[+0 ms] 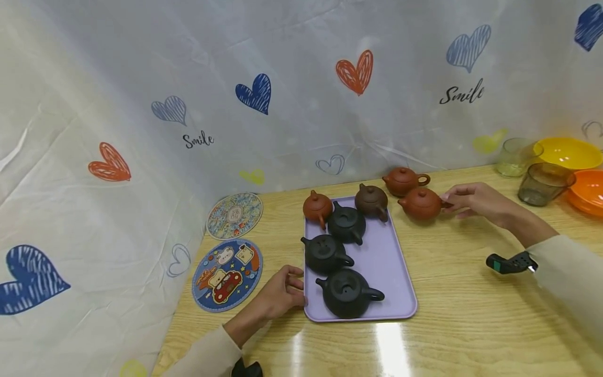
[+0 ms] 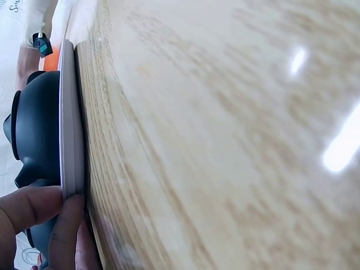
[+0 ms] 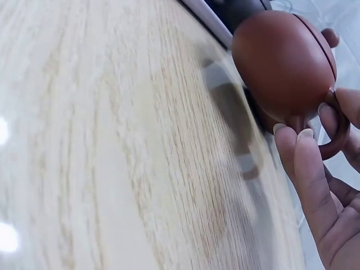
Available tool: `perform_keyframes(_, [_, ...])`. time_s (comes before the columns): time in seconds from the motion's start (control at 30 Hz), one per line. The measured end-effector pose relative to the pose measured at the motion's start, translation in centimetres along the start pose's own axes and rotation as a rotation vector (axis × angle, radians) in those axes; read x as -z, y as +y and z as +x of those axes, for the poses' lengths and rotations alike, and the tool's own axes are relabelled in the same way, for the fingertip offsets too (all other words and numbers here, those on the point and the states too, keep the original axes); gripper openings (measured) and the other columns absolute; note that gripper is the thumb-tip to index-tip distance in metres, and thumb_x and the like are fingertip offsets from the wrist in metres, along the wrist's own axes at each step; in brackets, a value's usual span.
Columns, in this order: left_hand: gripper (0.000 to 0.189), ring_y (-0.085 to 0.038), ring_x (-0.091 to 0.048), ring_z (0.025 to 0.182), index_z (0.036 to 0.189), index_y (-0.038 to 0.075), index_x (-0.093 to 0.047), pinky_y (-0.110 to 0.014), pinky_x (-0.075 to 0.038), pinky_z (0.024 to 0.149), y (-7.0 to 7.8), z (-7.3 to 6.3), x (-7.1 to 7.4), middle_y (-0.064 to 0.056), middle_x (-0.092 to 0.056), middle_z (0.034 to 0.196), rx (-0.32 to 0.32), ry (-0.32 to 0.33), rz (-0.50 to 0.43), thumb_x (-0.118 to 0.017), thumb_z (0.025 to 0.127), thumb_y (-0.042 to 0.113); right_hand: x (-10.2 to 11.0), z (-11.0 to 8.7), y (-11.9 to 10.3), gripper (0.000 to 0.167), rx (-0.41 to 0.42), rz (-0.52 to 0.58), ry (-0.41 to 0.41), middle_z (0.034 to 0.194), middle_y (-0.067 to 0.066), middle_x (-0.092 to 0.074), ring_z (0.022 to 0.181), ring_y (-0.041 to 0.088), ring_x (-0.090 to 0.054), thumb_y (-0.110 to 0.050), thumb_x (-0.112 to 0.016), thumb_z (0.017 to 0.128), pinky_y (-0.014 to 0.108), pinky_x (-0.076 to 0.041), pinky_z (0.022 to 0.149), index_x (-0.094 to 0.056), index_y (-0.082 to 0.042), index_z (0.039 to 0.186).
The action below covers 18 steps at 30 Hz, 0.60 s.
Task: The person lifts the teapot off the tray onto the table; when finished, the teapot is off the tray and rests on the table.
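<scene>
My right hand (image 1: 477,203) pinches the handle of a reddish-brown clay teapot (image 1: 422,203) right of the tray. In the right wrist view this teapot (image 3: 284,64) is raised over the wood, its reflection below. My left hand (image 1: 280,295) grips the left edge of a lilac tray (image 1: 388,277), thumb and fingers at the rim in the left wrist view. On the tray stand three black teapots, front (image 1: 347,294), middle (image 1: 324,254) and back (image 1: 347,224). Behind them are a small orange-brown teapot (image 1: 317,206) and a dark brown teapot (image 1: 371,200).
Another reddish-brown teapot (image 1: 401,181) stands by the back curtain, just behind the held one. Two round patterned mats (image 1: 249,285) lie left of the tray. At the right are a clear glass (image 1: 513,157), a smoky glass (image 1: 542,186), a yellow bowl (image 1: 567,152) and orange dishes (image 1: 589,191).
</scene>
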State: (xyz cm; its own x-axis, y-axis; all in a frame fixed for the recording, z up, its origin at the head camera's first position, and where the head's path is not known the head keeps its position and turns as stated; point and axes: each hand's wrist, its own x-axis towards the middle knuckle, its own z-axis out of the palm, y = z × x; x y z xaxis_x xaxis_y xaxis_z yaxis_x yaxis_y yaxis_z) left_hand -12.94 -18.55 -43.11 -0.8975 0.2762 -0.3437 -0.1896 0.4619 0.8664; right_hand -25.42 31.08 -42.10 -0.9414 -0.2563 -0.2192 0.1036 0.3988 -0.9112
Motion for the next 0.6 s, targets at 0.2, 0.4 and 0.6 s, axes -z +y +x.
perform_keyframes(0.2, [0.063, -0.019, -0.065, 0.090, 0.132, -0.004, -0.047, -0.032, -0.057, 0.077, 0.1, 0.0, 0.0, -0.016, -0.060, 0.109, 0.003, 0.003, 0.002, -0.078, 0.077, -0.002, -0.4, 0.6, -0.5, 0.026, 0.014, -0.010, -0.029, 0.100, -0.016, -0.069, 0.096, 0.004, -0.069, -0.026, -0.054, 0.104, 0.032, -0.059, 0.081, -0.069, -0.009, 0.116])
perform_keyframes(0.4, [0.063, -0.018, -0.065, 0.090, 0.132, -0.004, -0.047, -0.031, -0.057, 0.077, 0.0, 0.0, 0.1, -0.016, -0.060, 0.109, -0.003, 0.002, -0.010, -0.077, 0.077, -0.002, -0.9, 1.3, -0.4, 0.026, 0.023, -0.018, -0.052, 0.099, -0.012, -0.072, 0.095, 0.005, -0.070, -0.025, -0.056, 0.102, 0.032, -0.058, 0.079, -0.070, -0.007, 0.115])
perform_keyframes(0.6, [0.063, -0.018, -0.065, 0.089, 0.133, -0.004, -0.047, -0.031, -0.057, 0.077, 0.1, -0.1, 0.1, -0.015, -0.060, 0.109, 0.011, 0.000, -0.008, -0.078, 0.078, -0.002, -1.2, 1.9, 0.1, 0.023, 0.016, 0.015, -0.076, 0.099, -0.010, -0.072, 0.093, 0.007, -0.071, -0.020, -0.057, 0.102, 0.029, -0.058, 0.079, -0.070, -0.007, 0.115])
